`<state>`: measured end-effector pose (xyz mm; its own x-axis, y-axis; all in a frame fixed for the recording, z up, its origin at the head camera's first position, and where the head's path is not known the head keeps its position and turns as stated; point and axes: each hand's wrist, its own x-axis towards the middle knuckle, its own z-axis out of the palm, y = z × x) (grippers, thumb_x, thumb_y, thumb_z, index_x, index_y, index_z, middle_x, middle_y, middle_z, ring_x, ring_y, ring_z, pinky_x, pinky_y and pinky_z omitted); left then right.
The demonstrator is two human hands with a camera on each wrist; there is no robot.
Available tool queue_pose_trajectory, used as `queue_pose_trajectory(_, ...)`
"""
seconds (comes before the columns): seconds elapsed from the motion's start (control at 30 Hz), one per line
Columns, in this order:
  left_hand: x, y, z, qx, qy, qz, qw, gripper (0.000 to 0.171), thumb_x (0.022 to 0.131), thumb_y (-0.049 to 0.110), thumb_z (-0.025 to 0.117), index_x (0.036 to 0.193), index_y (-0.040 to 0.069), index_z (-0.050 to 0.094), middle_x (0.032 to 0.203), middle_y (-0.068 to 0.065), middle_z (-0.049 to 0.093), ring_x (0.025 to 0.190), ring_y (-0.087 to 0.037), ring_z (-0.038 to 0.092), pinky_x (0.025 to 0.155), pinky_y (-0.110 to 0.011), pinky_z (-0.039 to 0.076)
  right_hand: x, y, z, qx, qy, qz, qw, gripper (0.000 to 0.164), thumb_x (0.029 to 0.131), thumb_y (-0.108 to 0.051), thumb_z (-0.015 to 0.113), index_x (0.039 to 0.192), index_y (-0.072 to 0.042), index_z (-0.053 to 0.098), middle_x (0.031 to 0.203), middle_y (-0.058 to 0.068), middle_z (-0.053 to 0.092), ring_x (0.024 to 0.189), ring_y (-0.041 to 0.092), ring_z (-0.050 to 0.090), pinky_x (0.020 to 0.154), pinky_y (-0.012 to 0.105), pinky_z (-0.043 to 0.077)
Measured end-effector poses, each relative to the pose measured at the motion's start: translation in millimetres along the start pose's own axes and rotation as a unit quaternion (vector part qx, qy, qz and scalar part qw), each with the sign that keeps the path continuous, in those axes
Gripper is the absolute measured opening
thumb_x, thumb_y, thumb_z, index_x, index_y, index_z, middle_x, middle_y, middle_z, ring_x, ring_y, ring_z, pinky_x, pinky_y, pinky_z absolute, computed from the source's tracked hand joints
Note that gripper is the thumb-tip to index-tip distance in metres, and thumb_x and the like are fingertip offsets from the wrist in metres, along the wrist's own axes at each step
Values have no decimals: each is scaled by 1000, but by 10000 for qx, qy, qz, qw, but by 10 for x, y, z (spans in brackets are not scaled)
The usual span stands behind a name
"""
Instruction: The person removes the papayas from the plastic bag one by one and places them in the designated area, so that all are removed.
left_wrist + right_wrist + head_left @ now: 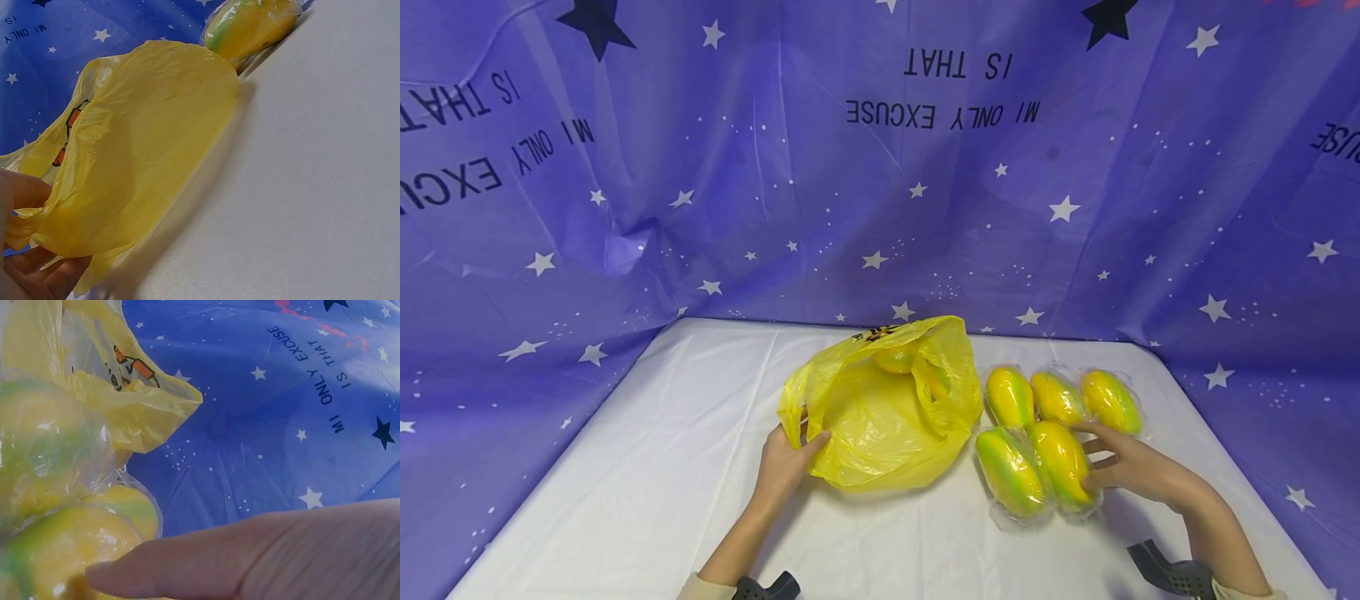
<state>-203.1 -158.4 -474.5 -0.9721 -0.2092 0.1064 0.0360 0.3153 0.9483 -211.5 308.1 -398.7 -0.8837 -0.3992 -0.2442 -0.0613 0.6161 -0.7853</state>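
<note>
A yellow plastic bag (880, 442) lies on its side, its mouth gaping toward me in the head view. My left hand (786, 462) pinches the left edge of that mouth between thumb and fingers. Inside the bag a yellow mango (895, 360) shows at the back. To the right are several wrapped yellow-green mangoes. My right hand (1131, 468) is at the front right mango (1060, 462), with thumb and fingers spread along its right side. In the right wrist view the straight thumb (162, 565) touches a mango (75, 550); the other fingers are hidden there.
Beside the front right mango lies another mango (1011, 475). Behind them sit three more, at left (1010, 398), middle (1057, 398) and right (1111, 402). A white cloth (647, 467) covers the table, and a purple star-printed curtain (820, 208) hangs behind it.
</note>
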Motion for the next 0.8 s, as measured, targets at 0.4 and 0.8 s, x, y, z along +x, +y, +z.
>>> queue_pose_trajectory(0.4,17,-5,-1,-88,24,78,9999,52,85,12,72,130,-6,53,128,-24,57,118,-40,55,99,-47,46,8,-144,-19,-505,614,-151,9967,66,87,-19,70,138,10,40,127,34,50,108,45,56,83,54,53)
queue_pose_trajectory(0.8,7,9,2,-40,51,29,10000,50,84,11,73,128,-4,55,127,-23,59,119,-40,54,102,-48,43,176,-391,65,-421,1777,-778,9801,49,90,-15,69,131,7,51,121,25,59,103,36,61,77,23,55)
